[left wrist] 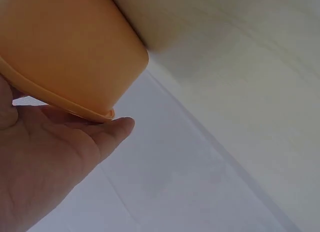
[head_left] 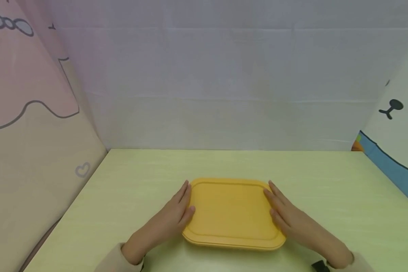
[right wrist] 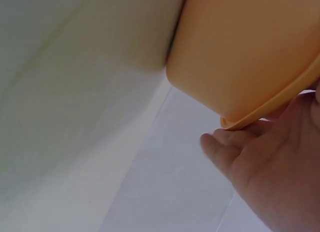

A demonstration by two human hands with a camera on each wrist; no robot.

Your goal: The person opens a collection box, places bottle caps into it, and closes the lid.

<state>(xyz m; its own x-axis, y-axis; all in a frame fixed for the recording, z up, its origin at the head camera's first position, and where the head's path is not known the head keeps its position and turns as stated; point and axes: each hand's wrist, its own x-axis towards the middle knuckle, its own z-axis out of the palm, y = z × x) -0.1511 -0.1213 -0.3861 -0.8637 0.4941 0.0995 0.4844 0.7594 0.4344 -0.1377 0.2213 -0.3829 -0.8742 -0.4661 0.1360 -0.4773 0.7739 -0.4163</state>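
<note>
A yellow rectangular box with rounded corners stands on the table, its flat lid facing up in the head view. Along the lid's left edge lies my left hand, fingers straight and the thumb at the lid's edge. My right hand touches the opposite edge in much the same way. Both wrist views show the box's smooth wall narrowing towards the table, with the hands at the protruding rim. What the box holds is hidden.
The pale green table stretches around the box. A whitish sheet hangs behind it, with printed cloths at the left and right. A small black item shows by the right sleeve.
</note>
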